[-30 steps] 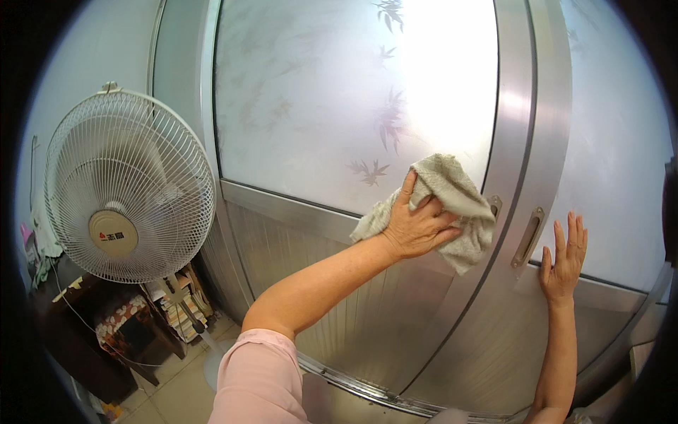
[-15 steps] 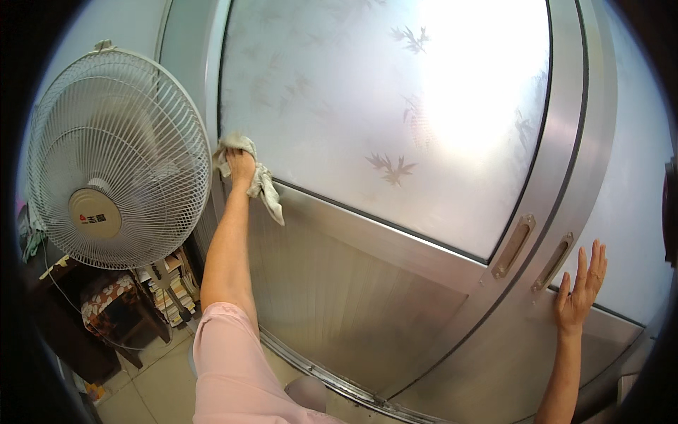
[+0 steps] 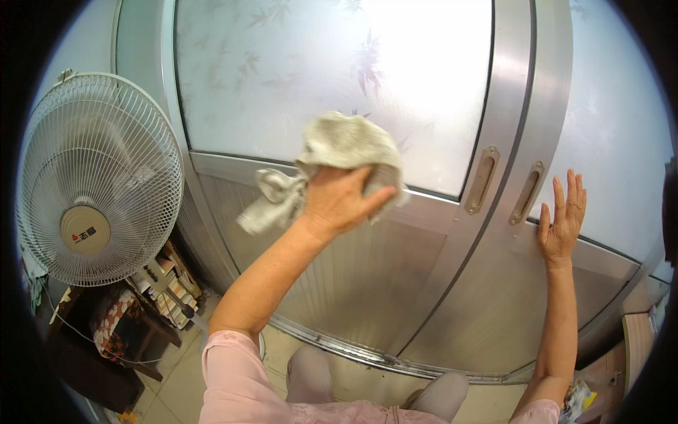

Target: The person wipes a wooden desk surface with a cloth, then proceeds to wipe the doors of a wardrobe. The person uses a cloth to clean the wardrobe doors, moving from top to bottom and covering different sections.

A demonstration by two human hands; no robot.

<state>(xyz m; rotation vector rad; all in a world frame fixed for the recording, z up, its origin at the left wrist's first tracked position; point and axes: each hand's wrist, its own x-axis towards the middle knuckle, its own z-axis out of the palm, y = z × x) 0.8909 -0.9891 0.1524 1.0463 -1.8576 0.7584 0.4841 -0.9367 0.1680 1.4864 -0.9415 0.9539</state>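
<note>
My left hand [image 3: 337,198] presses a crumpled pale grey-green cloth [image 3: 349,141] against the lower part of the frosted glass pane [image 3: 282,85], near its bottom rail. A loose end of the cloth trails to the left of the wrist, and the cloth is slightly blurred. On the right, my right hand [image 3: 563,225] rests with fingers stretched on the other sliding door panel [image 3: 614,134], holding nothing. Between the hands, two recessed metal handles [image 3: 483,180] sit side by side on the aluminium door frame [image 3: 510,92].
A white standing fan [image 3: 99,180] stands close at the left. Behind its pole are a stack of books [image 3: 173,290] and a stool with a flowered cover [image 3: 116,321]. The door track [image 3: 353,352] runs along the tiled floor [image 3: 176,381]. A wooden board [image 3: 635,346] stands at the lower right.
My left hand has swept the cloth from the pane's lower left corner rightward to its lower middle. The view has shifted, and my right hand stays spread on the right panel.
</note>
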